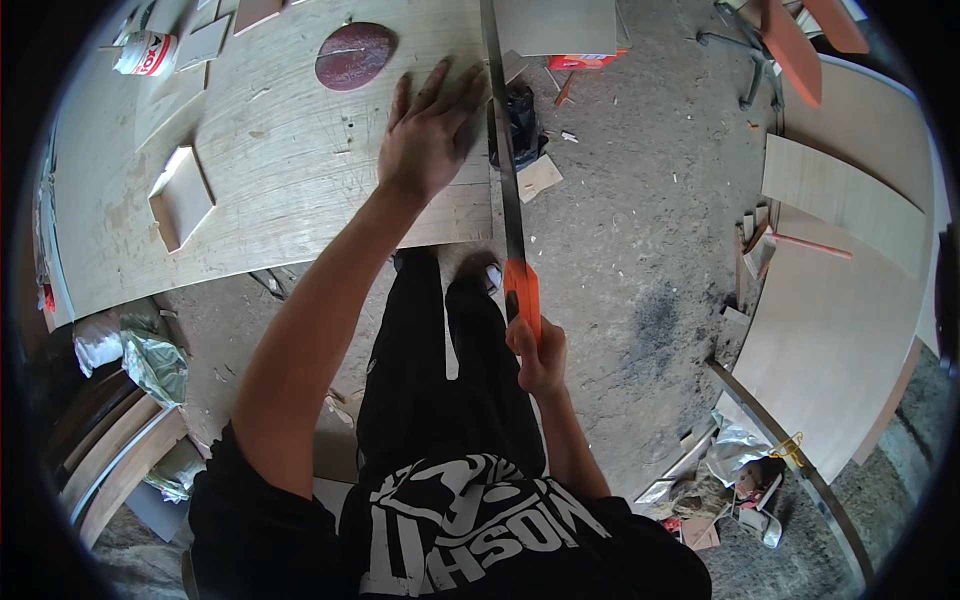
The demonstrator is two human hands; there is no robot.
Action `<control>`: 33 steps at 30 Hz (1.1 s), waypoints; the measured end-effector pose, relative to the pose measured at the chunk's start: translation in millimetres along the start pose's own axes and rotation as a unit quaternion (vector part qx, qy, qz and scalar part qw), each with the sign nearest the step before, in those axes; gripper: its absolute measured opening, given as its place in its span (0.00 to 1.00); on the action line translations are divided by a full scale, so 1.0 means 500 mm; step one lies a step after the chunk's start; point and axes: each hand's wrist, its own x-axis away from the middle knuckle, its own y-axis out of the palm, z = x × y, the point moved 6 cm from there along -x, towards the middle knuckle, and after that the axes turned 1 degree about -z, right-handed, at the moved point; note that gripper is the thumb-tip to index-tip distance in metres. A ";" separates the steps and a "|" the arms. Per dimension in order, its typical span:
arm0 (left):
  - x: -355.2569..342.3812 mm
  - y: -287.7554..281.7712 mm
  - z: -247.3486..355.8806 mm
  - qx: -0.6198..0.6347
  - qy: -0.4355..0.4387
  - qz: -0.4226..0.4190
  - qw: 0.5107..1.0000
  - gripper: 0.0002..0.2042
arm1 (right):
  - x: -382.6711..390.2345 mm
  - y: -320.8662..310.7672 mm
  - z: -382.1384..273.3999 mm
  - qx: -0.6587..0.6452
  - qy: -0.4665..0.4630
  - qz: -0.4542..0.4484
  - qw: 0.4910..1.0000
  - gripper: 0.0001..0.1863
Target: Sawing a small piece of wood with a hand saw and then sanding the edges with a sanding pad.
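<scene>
My right hand (pixel 540 355) is closed around the orange handle of a hand saw (pixel 510 200). The long narrow blade points away from me and runs along the right edge of the wooden worktable (pixel 290 190); I cannot tell whether its teeth touch the wood. Close to that edge, my left hand (pixel 425 145) lies flat on the tabletop with its fingers spread, their tips near the blade. Beyond it, to the left, rests a dark red oval disc (pixel 355 57) with a pale line across it.
A shallow wooden box (pixel 183 200), a white bottle (pixel 147 53) and thin wood offcuts (pixel 205 42) lie on the table's left. Wooden sheets (pixel 850 330) lean at the right, by a metal bar (pixel 800 465). An orange chair (pixel 793 50) stands at the far right. Scraps litter the floor.
</scene>
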 end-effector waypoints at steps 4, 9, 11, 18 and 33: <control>0.008 0.007 -0.007 -0.025 -0.003 -0.003 1.000 0.20 | 0.030 -0.001 0.026 -0.050 -0.005 0.004 0.999 0.17; 0.003 0.003 -0.003 -0.007 -0.001 0.003 1.000 0.21 | 0.018 -0.003 0.012 -0.032 -0.004 -0.003 0.999 0.17; 0.004 0.004 -0.004 -0.007 0.002 0.004 1.000 0.21 | 0.021 0.001 0.006 -0.026 -0.001 -0.001 1.000 0.17; 0.007 0.008 -0.005 -0.007 -0.007 -0.001 1.000 0.22 | 0.058 0.003 0.041 -0.064 0.002 0.011 0.998 0.16; 0.004 0.010 -0.005 -0.008 0.002 0.008 1.000 0.22 | 0.104 0.003 0.088 -0.033 0.015 0.003 0.999 0.15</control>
